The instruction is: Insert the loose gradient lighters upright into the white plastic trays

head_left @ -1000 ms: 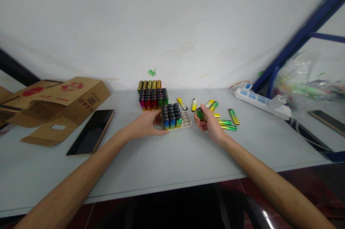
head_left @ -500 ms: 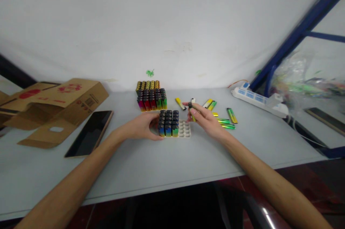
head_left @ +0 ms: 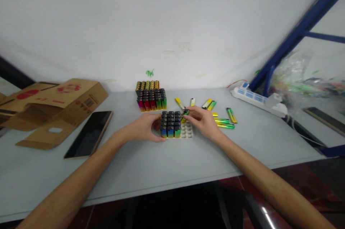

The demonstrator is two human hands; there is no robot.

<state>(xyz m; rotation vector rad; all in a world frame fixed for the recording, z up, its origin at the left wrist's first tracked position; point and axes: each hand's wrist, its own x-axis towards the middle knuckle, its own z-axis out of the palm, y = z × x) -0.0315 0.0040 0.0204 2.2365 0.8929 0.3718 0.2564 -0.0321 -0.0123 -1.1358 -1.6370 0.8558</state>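
Black-topped lighters (head_left: 170, 125) stand upright in rows on the left part of a white tray (head_left: 187, 134) with round hollows. My left hand (head_left: 147, 127) is closed around the left side of this block, thumb at the near corner, its other fingers partly hidden behind. Pinched between the fingertips of my right hand (head_left: 202, 119) is a single green-yellow lighter (head_left: 185, 113), held upright over the tray's back hollows beside the filled rows. Whether its base touches the tray I cannot tell. Loose lighters (head_left: 225, 124) lie just beyond my right hand.
Behind the tray stand a block of multicoloured lighters (head_left: 152, 101) and another with gold tops (head_left: 147, 85). To the left lie a dark phone-like slab (head_left: 88, 133) and an open cardboard box (head_left: 72, 94). A white power strip (head_left: 258, 99) sits at the right, near a blue frame (head_left: 293, 38).
My right hand has moved left with the lighter, from beside the tray to over its back hollows. My left hand and the tray have shifted very slightly right.
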